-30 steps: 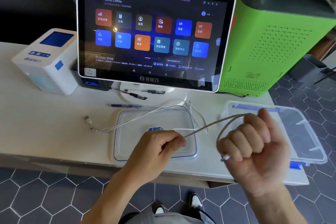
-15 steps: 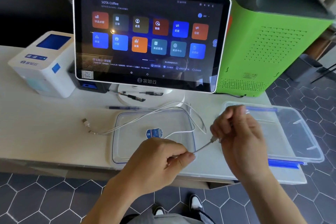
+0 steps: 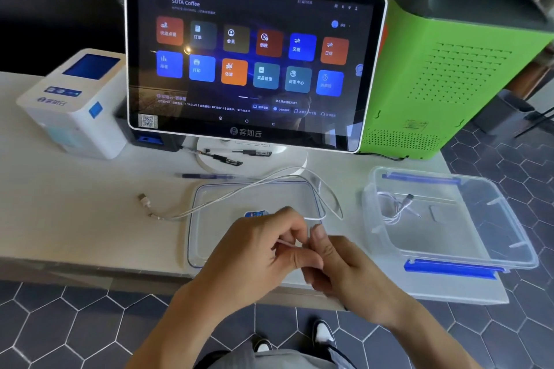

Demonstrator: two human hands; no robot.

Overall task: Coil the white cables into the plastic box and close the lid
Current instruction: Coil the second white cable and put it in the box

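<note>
On the counter [image 3: 75,204] a touchscreen [image 3: 251,60] stands behind the lid [image 3: 209,219], with a white printer [image 3: 75,108] left and a green machine [image 3: 449,75] right. One white cable [image 3: 395,207] lies coiled in the plastic box [image 3: 509,237]. Another cable [image 3: 239,192] crosses the lid. The left hand [image 3: 254,252] pinches it; the right hand [image 3: 338,263] has come close, its fingers curled at the same spot.

Plastic box [image 3: 509,249]: clear, glossy plastic, blue plastic latches. Lid [image 3: 209,219] at worktop front edge: same clear plastic, smooth. White cable [image 3: 239,192]: smooth plastic sheath, metal plug ends. Worktop [image 3: 75,204]: matt, pale, smooth. Touchscreen [image 3: 251,63]: glossy glass, white plastic frame. Green cabinet [image 3: 449,84]: painted, perforated metal.
</note>
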